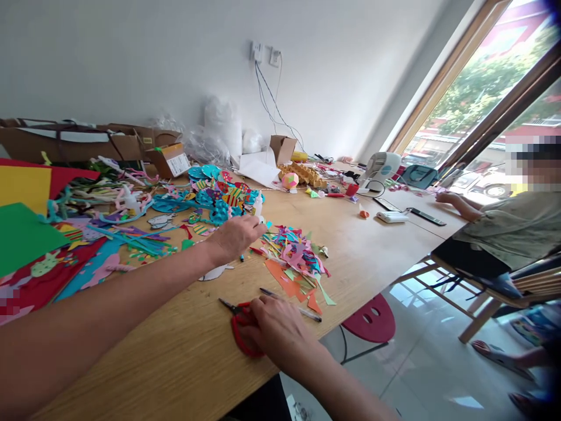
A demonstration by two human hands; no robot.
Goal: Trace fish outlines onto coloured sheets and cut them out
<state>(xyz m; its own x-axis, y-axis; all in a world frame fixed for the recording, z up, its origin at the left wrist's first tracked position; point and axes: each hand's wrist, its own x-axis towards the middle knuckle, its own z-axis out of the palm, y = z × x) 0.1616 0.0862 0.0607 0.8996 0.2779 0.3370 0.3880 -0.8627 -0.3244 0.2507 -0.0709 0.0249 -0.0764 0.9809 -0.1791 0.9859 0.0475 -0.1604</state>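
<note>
My left hand point(236, 238) reaches out over the middle of the table, fingers closed at a small translucent glue bottle point(258, 206) whose nozzle points up. Part of the bottle is hidden behind the fingers. Nearer to me, my right hand point(278, 324) is closed over the red handles of a pair of scissors point(236, 336), blades pointing left on the wood. A pen point(311, 315) lies just beyond that hand. Coloured paper scraps point(298, 254) are heaped to the right of my left hand, with an orange paper piece point(284, 279) at the near side.
Decorated blue paper pieces point(210, 196), pipe cleaners point(96, 193) and coloured sheets point(26, 234) cover the table's left side. Cardboard boxes point(74, 143) stand along the wall. A white fan point(379, 169) is farther right. A person point(499, 228) sits at the right; a red stool point(372, 320) is below the edge.
</note>
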